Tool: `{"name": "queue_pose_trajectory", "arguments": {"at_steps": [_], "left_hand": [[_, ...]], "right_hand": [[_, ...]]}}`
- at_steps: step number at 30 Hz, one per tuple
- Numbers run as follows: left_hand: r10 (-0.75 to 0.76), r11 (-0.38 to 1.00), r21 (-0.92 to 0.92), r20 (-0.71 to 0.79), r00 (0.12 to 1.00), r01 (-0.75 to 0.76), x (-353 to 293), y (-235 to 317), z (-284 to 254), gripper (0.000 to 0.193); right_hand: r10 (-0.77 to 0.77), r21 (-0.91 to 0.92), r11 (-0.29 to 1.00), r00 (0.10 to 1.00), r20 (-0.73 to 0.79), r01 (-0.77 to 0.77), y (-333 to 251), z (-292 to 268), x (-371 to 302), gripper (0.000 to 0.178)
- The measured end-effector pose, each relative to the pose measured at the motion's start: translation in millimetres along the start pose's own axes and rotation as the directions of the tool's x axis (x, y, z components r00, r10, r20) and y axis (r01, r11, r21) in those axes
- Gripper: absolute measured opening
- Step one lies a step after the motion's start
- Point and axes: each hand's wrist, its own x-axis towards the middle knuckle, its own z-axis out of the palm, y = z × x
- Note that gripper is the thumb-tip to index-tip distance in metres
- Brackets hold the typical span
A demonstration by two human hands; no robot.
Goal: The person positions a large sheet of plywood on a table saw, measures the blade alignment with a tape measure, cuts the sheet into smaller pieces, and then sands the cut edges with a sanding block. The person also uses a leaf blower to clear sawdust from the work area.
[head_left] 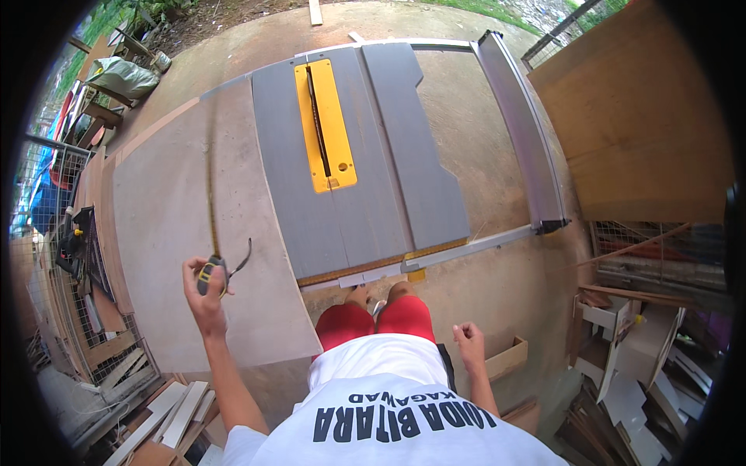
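The left hand [206,291] grips a tape measure [210,276] above the pale desk [159,225], its blade [211,167] stretched toward the far edge. The right hand [469,342], curled, grip unclear, is over open floor [501,299], well apart from the grey saw top [284,171].

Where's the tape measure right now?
Head view, left of centre: the tape measure is in the left hand, over the pale sheet, left of the grey saw table.

The tape measure [210,269] is black and yellow, the saw table [365,221] grey.
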Motion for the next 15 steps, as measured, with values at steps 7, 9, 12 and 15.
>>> {"name": "queue_pose_trajectory", "arguments": {"at_steps": [7, 9, 12, 15], "left_hand": [[-0.440, 0.886, -0.325, -0.369, 0.819, 0.330, -128, -21, -139, 0.045], [-0.470, 0.875, -0.370, -0.498, 0.729, 0.312, -167, -14, -159, 0.042], [-0.533, 0.834, -0.427, -0.452, 0.716, 0.351, -210, -7, -209, 0.038], [-0.599, 0.783, -0.483, -0.414, 0.686, 0.392, -234, 2, -236, 0.034]], "right_hand": [[0.000, -0.094, 0.996, 1.000, 0.015, 0.002, 65, -22, -31, 0.020], [0.048, -0.169, 0.985, 0.999, 0.003, -0.047, 94, -29, -52, 0.020], [0.113, -0.280, 0.954, 0.994, 0.012, -0.105, 119, -35, -104, 0.022], [0.113, -0.342, 0.937, 0.989, 0.095, -0.074, 101, -21, -134, 0.026]]}}
